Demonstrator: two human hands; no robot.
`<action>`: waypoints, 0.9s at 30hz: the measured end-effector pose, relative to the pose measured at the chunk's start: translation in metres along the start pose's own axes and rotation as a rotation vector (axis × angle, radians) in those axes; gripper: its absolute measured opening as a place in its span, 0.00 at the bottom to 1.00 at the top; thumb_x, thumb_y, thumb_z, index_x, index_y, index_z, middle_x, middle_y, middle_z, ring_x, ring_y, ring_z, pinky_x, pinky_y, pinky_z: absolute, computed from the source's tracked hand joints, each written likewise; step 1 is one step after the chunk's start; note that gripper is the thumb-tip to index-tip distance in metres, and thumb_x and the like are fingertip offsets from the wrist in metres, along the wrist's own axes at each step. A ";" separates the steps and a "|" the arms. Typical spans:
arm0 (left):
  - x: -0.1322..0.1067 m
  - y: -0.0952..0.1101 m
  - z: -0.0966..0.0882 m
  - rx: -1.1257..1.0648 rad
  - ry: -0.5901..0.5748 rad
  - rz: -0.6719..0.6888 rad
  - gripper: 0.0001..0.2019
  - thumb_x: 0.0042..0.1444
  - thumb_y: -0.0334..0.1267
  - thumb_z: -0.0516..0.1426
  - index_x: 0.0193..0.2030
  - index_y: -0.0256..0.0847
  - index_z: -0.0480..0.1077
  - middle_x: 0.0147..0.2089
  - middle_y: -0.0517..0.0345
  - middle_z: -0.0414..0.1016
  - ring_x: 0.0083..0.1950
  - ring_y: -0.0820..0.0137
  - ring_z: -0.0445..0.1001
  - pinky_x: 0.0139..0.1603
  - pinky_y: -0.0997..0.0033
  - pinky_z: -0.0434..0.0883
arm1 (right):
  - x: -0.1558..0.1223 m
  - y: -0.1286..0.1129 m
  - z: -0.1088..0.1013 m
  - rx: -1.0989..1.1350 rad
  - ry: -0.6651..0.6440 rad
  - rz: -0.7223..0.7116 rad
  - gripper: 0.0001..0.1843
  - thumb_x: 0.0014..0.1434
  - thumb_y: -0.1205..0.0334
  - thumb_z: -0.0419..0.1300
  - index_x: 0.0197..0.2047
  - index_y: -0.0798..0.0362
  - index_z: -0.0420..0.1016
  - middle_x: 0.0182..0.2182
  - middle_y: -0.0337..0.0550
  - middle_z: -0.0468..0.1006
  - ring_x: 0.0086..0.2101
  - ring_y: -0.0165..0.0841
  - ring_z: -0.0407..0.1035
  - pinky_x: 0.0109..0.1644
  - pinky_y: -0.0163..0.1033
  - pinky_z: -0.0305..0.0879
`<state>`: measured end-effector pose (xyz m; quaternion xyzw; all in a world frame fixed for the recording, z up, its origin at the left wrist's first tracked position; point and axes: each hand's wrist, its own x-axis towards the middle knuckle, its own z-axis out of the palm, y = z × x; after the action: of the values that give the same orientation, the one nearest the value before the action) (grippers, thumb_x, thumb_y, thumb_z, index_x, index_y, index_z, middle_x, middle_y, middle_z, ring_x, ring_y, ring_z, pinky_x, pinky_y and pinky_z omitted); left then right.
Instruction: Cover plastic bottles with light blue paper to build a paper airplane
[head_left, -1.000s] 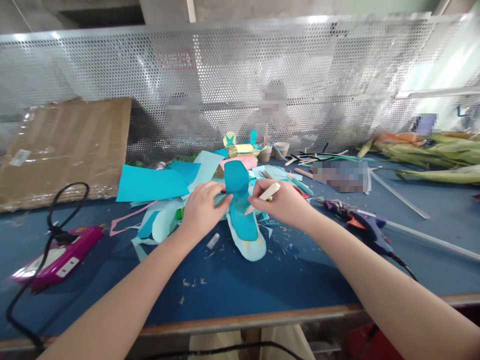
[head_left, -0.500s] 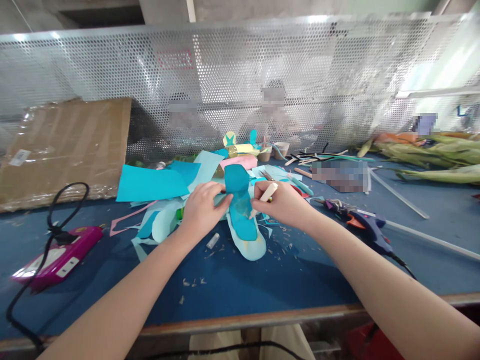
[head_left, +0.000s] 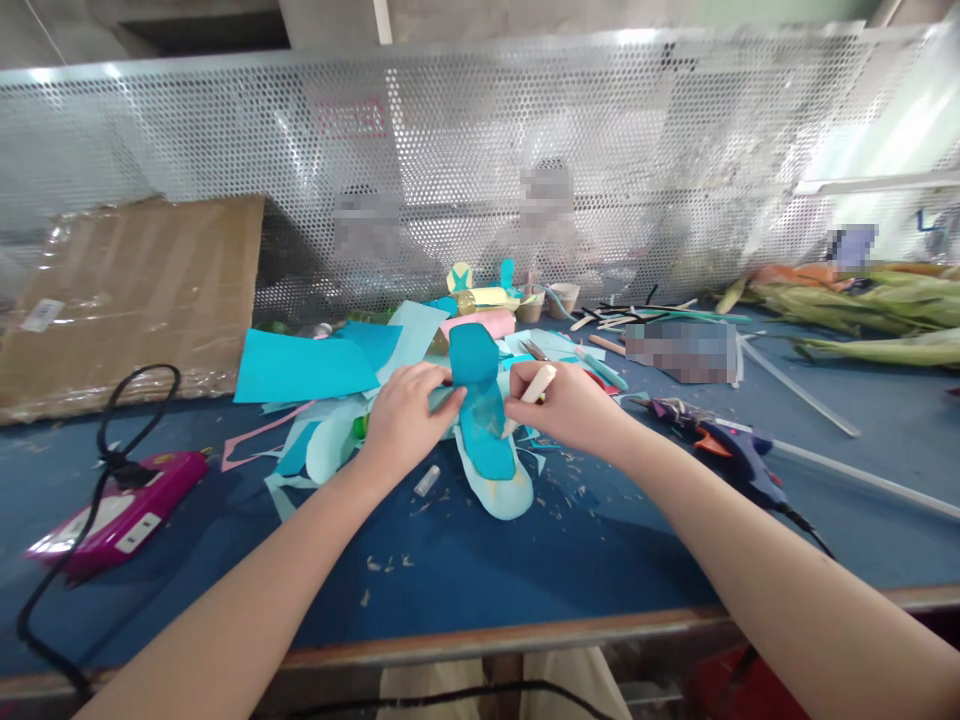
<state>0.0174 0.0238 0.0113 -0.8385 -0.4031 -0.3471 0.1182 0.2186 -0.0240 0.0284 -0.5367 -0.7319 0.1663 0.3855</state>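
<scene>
My left hand [head_left: 405, 415] is closed, its fingers pinching the left edge of a teal foam piece [head_left: 480, 415]. That teal piece lies on a paler blue foam shape [head_left: 504, 492] on the blue table. My right hand [head_left: 564, 405] is closed around a cream-coloured stick tool [head_left: 531, 392], whose tip touches the right edge of the teal piece. Both hands sit at the middle of the bench, close together with the foam piece between them.
Foam sheets and offcuts [head_left: 304, 366] pile behind my hands. A glue gun [head_left: 720, 443] lies to the right, a magenta device [head_left: 120, 505] with a black cable to the left. Cardboard [head_left: 131, 300] leans on the perforated metal screen [head_left: 480, 170]. Green leaves [head_left: 862, 310] lie at far right.
The stick's tip has slid slightly along the right edge of the teal piece. The left hand has stayed in place.
</scene>
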 end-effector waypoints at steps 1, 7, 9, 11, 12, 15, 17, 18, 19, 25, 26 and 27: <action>0.000 0.000 0.000 0.002 -0.002 -0.001 0.05 0.59 0.38 0.59 0.36 0.40 0.70 0.39 0.52 0.78 0.44 0.59 0.75 0.46 0.61 0.70 | 0.000 0.000 0.000 0.003 0.008 -0.001 0.09 0.46 0.63 0.57 0.20 0.50 0.58 0.17 0.31 0.61 0.21 0.27 0.53 0.25 0.34 0.49; -0.001 -0.001 0.000 0.015 -0.011 -0.005 0.05 0.59 0.39 0.58 0.36 0.41 0.70 0.39 0.53 0.78 0.44 0.59 0.75 0.47 0.60 0.70 | 0.000 -0.001 -0.001 -0.004 -0.009 0.002 0.10 0.46 0.63 0.57 0.20 0.50 0.58 0.16 0.30 0.60 0.21 0.26 0.52 0.24 0.34 0.48; -0.001 -0.001 0.000 0.015 -0.012 -0.004 0.05 0.59 0.40 0.58 0.36 0.42 0.70 0.39 0.53 0.78 0.44 0.60 0.75 0.47 0.61 0.71 | 0.000 0.000 -0.001 -0.006 -0.001 0.002 0.09 0.46 0.63 0.57 0.20 0.50 0.58 0.16 0.30 0.61 0.21 0.26 0.52 0.24 0.34 0.48; 0.000 -0.001 0.000 0.016 -0.016 -0.005 0.05 0.59 0.40 0.58 0.36 0.42 0.70 0.39 0.54 0.78 0.44 0.60 0.75 0.47 0.60 0.71 | 0.000 0.000 0.000 0.004 0.021 0.001 0.09 0.46 0.64 0.57 0.21 0.50 0.59 0.17 0.30 0.62 0.22 0.26 0.53 0.25 0.34 0.49; 0.000 -0.001 0.000 0.015 -0.016 -0.005 0.05 0.59 0.40 0.58 0.36 0.42 0.70 0.39 0.54 0.78 0.44 0.60 0.75 0.47 0.60 0.71 | 0.000 0.001 0.000 0.005 0.020 0.000 0.09 0.46 0.64 0.57 0.20 0.50 0.59 0.17 0.30 0.61 0.22 0.26 0.53 0.25 0.34 0.49; -0.001 -0.001 0.000 0.007 -0.006 -0.010 0.05 0.59 0.40 0.58 0.36 0.42 0.70 0.40 0.53 0.78 0.44 0.59 0.75 0.46 0.60 0.71 | 0.000 0.001 0.000 0.011 -0.013 -0.011 0.10 0.46 0.65 0.57 0.19 0.50 0.58 0.16 0.30 0.60 0.21 0.26 0.51 0.24 0.35 0.48; -0.001 -0.001 -0.001 0.003 -0.017 -0.010 0.05 0.59 0.40 0.57 0.35 0.41 0.69 0.39 0.52 0.78 0.44 0.59 0.75 0.46 0.60 0.70 | 0.001 0.000 -0.001 0.081 0.003 -0.019 0.10 0.47 0.64 0.58 0.20 0.50 0.59 0.16 0.30 0.60 0.21 0.26 0.52 0.24 0.35 0.48; -0.001 0.000 -0.002 0.001 -0.029 -0.011 0.05 0.60 0.40 0.57 0.35 0.41 0.69 0.39 0.52 0.78 0.43 0.59 0.75 0.46 0.60 0.70 | 0.001 0.000 -0.002 0.145 0.039 -0.015 0.10 0.47 0.63 0.58 0.20 0.50 0.59 0.16 0.31 0.60 0.20 0.26 0.52 0.24 0.35 0.49; -0.001 0.000 -0.002 -0.002 -0.043 -0.012 0.06 0.60 0.40 0.56 0.35 0.41 0.69 0.39 0.52 0.77 0.43 0.59 0.74 0.46 0.59 0.70 | 0.002 -0.001 -0.004 0.225 0.095 -0.006 0.11 0.49 0.62 0.58 0.21 0.50 0.59 0.16 0.31 0.60 0.20 0.26 0.52 0.23 0.35 0.49; -0.002 0.002 -0.007 -0.046 -0.058 -0.019 0.07 0.61 0.42 0.54 0.38 0.42 0.69 0.39 0.52 0.76 0.45 0.59 0.74 0.47 0.59 0.70 | 0.007 -0.001 -0.013 0.536 0.562 0.054 0.13 0.63 0.50 0.48 0.31 0.48 0.60 0.15 0.33 0.62 0.18 0.28 0.58 0.25 0.36 0.56; -0.003 0.002 -0.008 -0.056 -0.058 -0.008 0.07 0.61 0.43 0.55 0.40 0.42 0.68 0.39 0.52 0.76 0.45 0.59 0.74 0.47 0.59 0.70 | 0.008 0.002 -0.013 0.514 0.595 0.057 0.12 0.64 0.50 0.48 0.33 0.48 0.61 0.18 0.35 0.67 0.21 0.29 0.63 0.28 0.36 0.59; -0.003 0.003 -0.008 -0.067 -0.057 0.003 0.08 0.61 0.43 0.56 0.41 0.42 0.68 0.39 0.53 0.76 0.45 0.59 0.74 0.47 0.59 0.70 | 0.009 0.006 -0.012 0.478 0.600 0.055 0.12 0.64 0.49 0.49 0.36 0.48 0.63 0.22 0.38 0.71 0.25 0.31 0.67 0.32 0.37 0.62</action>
<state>0.0141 0.0157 0.0153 -0.8521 -0.3932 -0.3362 0.0789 0.2302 -0.0159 0.0360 -0.4759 -0.5126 0.1782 0.6921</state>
